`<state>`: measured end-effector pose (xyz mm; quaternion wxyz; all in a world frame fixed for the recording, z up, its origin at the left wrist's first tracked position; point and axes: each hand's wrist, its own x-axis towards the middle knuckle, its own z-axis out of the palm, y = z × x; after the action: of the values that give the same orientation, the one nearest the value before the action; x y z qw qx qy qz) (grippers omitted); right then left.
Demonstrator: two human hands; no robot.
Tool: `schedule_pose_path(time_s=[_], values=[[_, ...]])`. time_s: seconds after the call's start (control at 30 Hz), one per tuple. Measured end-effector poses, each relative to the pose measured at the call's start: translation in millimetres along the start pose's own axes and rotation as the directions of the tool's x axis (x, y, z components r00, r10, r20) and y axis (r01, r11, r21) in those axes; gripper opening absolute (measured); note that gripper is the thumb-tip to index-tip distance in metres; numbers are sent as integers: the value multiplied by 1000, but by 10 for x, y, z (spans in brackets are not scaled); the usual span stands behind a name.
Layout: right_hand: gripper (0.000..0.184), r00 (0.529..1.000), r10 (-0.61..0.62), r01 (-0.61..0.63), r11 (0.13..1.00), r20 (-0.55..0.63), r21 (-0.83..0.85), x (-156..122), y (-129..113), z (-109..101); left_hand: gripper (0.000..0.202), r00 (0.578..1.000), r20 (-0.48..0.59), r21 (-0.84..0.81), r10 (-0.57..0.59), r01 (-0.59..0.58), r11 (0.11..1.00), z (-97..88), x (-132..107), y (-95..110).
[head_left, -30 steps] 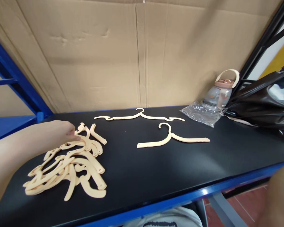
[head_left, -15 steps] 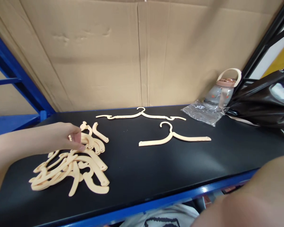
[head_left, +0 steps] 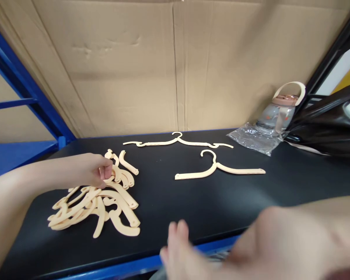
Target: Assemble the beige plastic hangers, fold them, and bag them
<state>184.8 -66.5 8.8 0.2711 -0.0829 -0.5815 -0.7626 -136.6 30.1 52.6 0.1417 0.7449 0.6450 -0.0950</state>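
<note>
Smooth matt plastic hanger parts, satin-smooth black tabletop, creased cardboard backing, glossy crinkled plastic bag

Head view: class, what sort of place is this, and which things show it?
Probably a workbench in a workshop or storeroom: a blue metal frame beside a black tabletop, cardboard standing behind, and a pile of pale hanger parts.

1. A black table with a blue front edge spans the lower half of the frame.
2. Left of centre lies a pile of cream hanger pieces, overlapping.
3. Upper centre: a wide cream hanger, lying flat.
4. Right of centre: a narrower cream hanger.
5. Upper right: a crumpled clear plastic bag, a bottle just beside it.
</note>
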Motion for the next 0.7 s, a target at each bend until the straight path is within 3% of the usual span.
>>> schedule_pose_path(time_s=[0.03, 0.07, 0.1, 0.17, 0.2, 0.27, 0.33, 0.4, 0.47, 0.57, 0.7], values=[[26, 999, -38, 39, 992, -10, 120, -30, 84, 118, 25, 999, 21, -5, -25, 25, 1000, -2, -6, 10], [35, 997, -76, 73, 954, -3, 291, -72, 151, 234, 25, 999, 36, -6, -41, 41, 999, -2, -7, 15], [42, 993, -111, 86, 874, 25, 479, -128, 196, 346, 25, 998, 45, -6, -45, 45, 999, 1, -3, 17], [32, 976, -159, -8, 652, 147, 758, -277, 214, 545, 23, 999, 46, -3, -19, 19, 1000, 13, 11, 9], [26, 954, -166, -110, 580, 248, 807, -364, 192, 629, 22, 999, 43, -2, 0, 0, 1000, 19, 17, 3], [26, 906, -129, -293, 496, 403, 817, -534, 112, 759, 20, 999, 38, -4, 29, -29, 1000, 28, 18, -4], [29, 820, -133, -466, 411, 557, 783, -663, 31, 837, 16, 999, 23, -20, 40, -39, 999, 22, -5, 8], [32, 739, -141, -594, 326, 659, 735, -731, -22, 868, 12, 999, -6, -34, 44, -44, 998, -2, -47, 46], [35, 688, -144, -678, 224, 711, 701, -745, -49, 867, 9, 998, -48, -26, 33, -34, 999, -42, -95, 112], [35, 661, -150, -733, 83, 735, 675, -719, -72, 839, 9, 991, -134, -11, 28, -30, 999, -116, -151, 243], [24, 657, -182, -743, 7, 732, 669, -693, -92, 808, 11, 984, -170, -104, 53, -72, 992, -197, -197, 405]])
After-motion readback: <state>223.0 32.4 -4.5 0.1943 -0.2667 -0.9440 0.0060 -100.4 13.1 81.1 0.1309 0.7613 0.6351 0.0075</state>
